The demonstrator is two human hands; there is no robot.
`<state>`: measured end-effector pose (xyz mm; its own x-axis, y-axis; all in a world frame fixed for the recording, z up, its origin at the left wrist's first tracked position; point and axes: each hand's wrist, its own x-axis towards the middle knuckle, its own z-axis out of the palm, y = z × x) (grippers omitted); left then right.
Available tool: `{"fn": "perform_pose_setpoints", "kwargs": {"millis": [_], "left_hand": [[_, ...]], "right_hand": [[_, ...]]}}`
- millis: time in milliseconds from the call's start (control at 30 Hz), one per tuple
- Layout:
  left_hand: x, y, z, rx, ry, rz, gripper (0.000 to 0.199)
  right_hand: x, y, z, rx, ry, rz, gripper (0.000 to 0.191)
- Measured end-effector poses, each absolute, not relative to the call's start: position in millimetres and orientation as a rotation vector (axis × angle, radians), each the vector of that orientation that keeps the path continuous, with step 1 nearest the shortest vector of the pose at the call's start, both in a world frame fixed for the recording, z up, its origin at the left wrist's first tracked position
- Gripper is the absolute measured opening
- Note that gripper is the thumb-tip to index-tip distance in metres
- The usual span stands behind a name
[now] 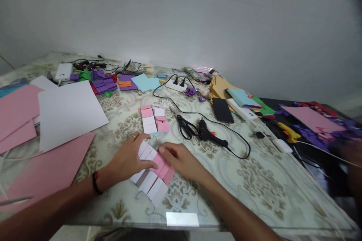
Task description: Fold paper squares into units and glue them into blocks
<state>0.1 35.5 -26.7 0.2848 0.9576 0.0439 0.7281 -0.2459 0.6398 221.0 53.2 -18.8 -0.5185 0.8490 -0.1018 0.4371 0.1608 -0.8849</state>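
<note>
A creased sheet of folded paper in pink and white [158, 184] lies at a slant on the table in front of me. My left hand [128, 160] grips its left side, thumb across the top and fingers around the far corner. At the right edge my right hand [179, 158] has its fingers curled against the pink part; its fingertips are partly hidden. Just beyond sits a second folded pink and white paper piece [149, 123]. To its right are black-handled scissors [186, 127] and a black glue gun [210, 135].
Large white [70, 111] and pink sheets [56, 169] lie left. Toward the wall are purple folded strips [103, 84], a power strip [175, 85] and cables. A phone [223, 110] lies right of centre. Another person's blurred arm [355, 165] is at far right, near a yellow glue gun [288, 132].
</note>
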Motion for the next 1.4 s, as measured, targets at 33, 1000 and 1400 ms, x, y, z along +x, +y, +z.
{"fn": "perform_pose_setpoints", "kwargs": {"millis": [33,1000,1400], "left_hand": [[2,34,-27,2.068,1.479,0.582,0.076],[-6,42,-13,1.762,1.307,0.626,0.030],[-10,46,-14,1.730,1.222,0.567,0.044]], "right_hand": [[220,52,-19,-1.248,-2.035,1.284,0.049],[215,51,-28,-1.300,-2.443,0.787,0.039],[219,52,-24,-1.195,-2.356,0.953,0.041]]}}
